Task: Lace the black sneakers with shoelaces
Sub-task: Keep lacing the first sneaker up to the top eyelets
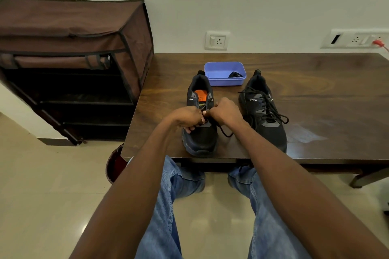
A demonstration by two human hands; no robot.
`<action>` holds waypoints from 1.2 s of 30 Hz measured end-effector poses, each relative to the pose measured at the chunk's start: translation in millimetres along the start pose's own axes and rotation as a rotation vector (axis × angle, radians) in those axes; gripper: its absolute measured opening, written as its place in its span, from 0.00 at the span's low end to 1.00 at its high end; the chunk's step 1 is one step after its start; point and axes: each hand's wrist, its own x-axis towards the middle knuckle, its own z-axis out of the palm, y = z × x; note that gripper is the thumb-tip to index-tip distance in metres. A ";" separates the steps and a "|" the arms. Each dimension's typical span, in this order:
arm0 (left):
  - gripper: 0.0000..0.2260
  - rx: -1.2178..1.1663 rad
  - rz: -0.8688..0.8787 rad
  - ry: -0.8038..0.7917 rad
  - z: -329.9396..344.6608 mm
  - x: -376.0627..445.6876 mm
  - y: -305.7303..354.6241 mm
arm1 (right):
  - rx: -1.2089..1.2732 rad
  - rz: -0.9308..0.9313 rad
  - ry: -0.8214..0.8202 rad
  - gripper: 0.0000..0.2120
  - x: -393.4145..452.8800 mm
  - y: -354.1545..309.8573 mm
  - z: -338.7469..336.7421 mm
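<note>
Sneakers, two: both hands pinch one lace over the left sneaker.

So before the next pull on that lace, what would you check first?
1. Left hand has a grip on the black shoelace: cannot tell, the fingers hide it.
2. Right hand pinches the lace: cannot tell.
3. Left black mesh sneaker flat on the dark wooden table: ok.
4. Loose lace end free of snags: ok.
5. Right black sneaker already laced: ok.
</note>
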 end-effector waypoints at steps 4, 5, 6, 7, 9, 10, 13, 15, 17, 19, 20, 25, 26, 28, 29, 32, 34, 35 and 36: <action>0.09 -0.009 0.038 -0.250 -7.8 -19.2 -10.5 | 0.028 -0.014 0.059 0.11 1.4 -9.7 3.1; 0.09 0.018 0.052 -0.348 -6.5 -24.9 -12.7 | 0.044 -0.014 0.068 0.12 1.7 -9.6 3.5; 0.08 0.055 0.063 -0.446 -4.8 -29.2 -13.9 | 0.056 -0.010 0.077 0.13 3.9 -8.3 3.5; 0.08 0.107 0.061 -0.537 -2.1 -33.1 -14.4 | 0.064 -0.007 0.086 0.13 5.0 -6.9 3.3; 0.08 0.273 0.001 -0.666 8.4 -35.5 -14.0 | 0.076 -0.003 0.088 0.13 7.0 -4.4 1.8; 0.08 0.364 -0.044 -0.691 14.1 -34.1 -13.6 | 0.073 -0.009 0.078 0.15 7.8 -3.5 0.6; 0.06 0.457 -0.149 -0.631 17.5 -30.7 -15.3 | -0.055 -0.058 -0.034 0.19 6.2 -1.0 -5.8; 0.05 0.311 -0.148 -0.509 6.2 -29.9 -17.9 | -0.079 -0.064 -0.024 0.22 6.6 4.4 -15.0; 0.06 0.102 -0.089 -0.278 -6.3 -27.8 -18.1 | -0.179 -0.083 0.074 0.20 9.7 15.0 -27.9; 0.08 -0.054 -0.020 -0.013 -11.5 -22.3 -14.5 | -0.449 -0.052 0.047 0.25 9.2 25.4 -39.6; 0.10 -0.108 -0.003 0.076 -11.4 -18.1 -12.7 | -0.588 -0.027 -0.049 0.30 6.2 29.4 -43.4; 0.15 -0.079 -0.022 0.124 -1.4 -4.2 3.3 | -0.923 0.018 -0.211 0.35 -7.1 48.7 -42.6; 0.15 -0.060 -0.029 0.132 -0.3 -3.2 3.9 | -0.946 0.004 -0.208 0.35 -6.3 50.2 -39.9; 0.14 -0.037 -0.040 0.152 2.9 -2.2 5.2 | -0.961 -0.025 -0.209 0.37 -4.2 53.5 -36.2; 0.14 -0.030 -0.049 0.160 3.8 -1.9 4.9 | -0.964 -0.046 -0.214 0.40 -3.1 54.6 -33.8; 0.13 -0.025 -0.065 0.187 5.4 -1.6 4.4 | -1.016 -0.114 -0.205 0.48 0.0 58.2 -24.1; 0.12 -0.027 -0.067 0.198 6.3 -1.4 4.6 | -1.015 -0.155 -0.187 0.38 -0.4 56.9 -17.4; 0.13 -0.028 -0.068 0.202 6.6 -1.5 4.3 | -0.963 -0.159 -0.202 0.29 -0.4 54.5 -14.4; 0.13 -0.030 -0.071 0.205 6.7 -1.2 3.9 | -0.896 -0.143 -0.245 0.21 -2.2 50.8 -12.6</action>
